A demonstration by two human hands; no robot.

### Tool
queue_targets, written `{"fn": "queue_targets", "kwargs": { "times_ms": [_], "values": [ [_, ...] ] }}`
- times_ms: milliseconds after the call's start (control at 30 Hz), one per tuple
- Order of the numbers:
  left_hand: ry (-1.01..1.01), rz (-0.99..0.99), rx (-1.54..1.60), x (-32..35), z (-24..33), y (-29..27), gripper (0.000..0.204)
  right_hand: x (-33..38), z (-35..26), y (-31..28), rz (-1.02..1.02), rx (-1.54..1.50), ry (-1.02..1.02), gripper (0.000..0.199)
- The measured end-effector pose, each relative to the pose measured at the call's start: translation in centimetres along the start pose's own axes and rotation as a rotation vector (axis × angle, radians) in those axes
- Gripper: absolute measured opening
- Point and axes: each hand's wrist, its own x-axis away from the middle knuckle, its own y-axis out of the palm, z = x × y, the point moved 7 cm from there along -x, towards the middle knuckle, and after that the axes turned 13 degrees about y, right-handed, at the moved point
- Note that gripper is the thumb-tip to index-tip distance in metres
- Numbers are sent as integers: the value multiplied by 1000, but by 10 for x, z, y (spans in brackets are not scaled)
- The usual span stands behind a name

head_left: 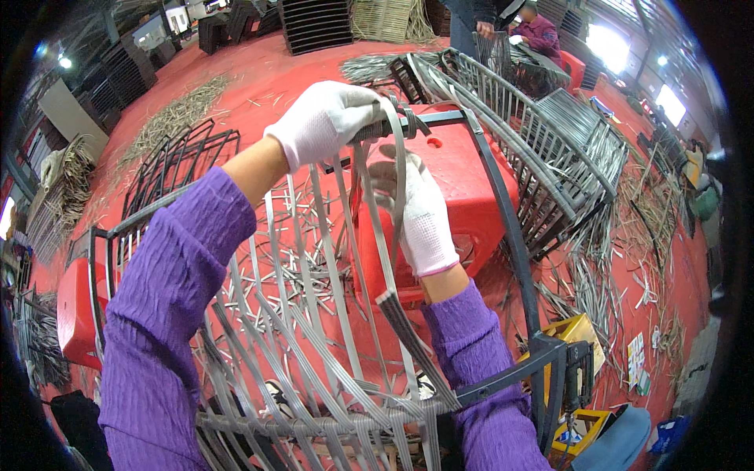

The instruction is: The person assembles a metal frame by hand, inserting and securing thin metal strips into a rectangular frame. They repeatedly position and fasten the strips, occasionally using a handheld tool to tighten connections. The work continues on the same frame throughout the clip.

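Observation:
In front of me stands a black metal frame [503, 204], strung with several long grey flat strips that run down to a wrapped lower bar [314, 426]. White knit gloves cover both hands. At the upper bar, my left hand [326, 122] is closed, its fingertips pinching a grey strip [398, 169] beside the wound coils. Lower and to the right, my right hand [424, 216] reaches behind the looped strip with fingers curled round it; strips partly hide those fingers. A bundle of strip ends [412, 341] slants down near my right forearm.
A red plastic stool [487, 173] sits behind the frame, another red stool [77, 314] at left. Strung frames [534, 149] lean at right. Cut scraps [302, 263] litter the red floor. A yellow stool [585, 334] is at lower right. Two people [540, 35] are at the back.

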Motion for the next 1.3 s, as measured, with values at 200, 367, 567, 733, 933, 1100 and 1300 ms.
{"fn": "queue_targets", "kwargs": {
  "times_ms": [200, 367, 567, 733, 933, 1100, 1300],
  "values": [
    [-189, -272, 104, -19, -37, 7, 30, -36, 10, -10, -101, -228, -82, 34],
    [-421, -291, 226, -25, -68, 22, 22, -46, -5, -8, -78, 310, -302, 26],
    [-376, -365, -372, -27, -58, 20, 38, -40, -13, -16, 104, 666, -173, 28],
    [-86, -7, -579, 33, 28, -1, 28, 66, -4, -53, 327, 900, -259, 18],
    [305, -289, -150, 227, 226, 54, 29, 255, 17, -72, 257, 1423, -42, 24],
    [-930, -723, 1162, 388, 284, 201, 31, 411, 30, -91, 186, 1030, 805, 25],
    [-1600, -472, 1831, 455, 343, 316, 35, 447, 8, -83, -49, 1243, 284, 21]
  ]
}}
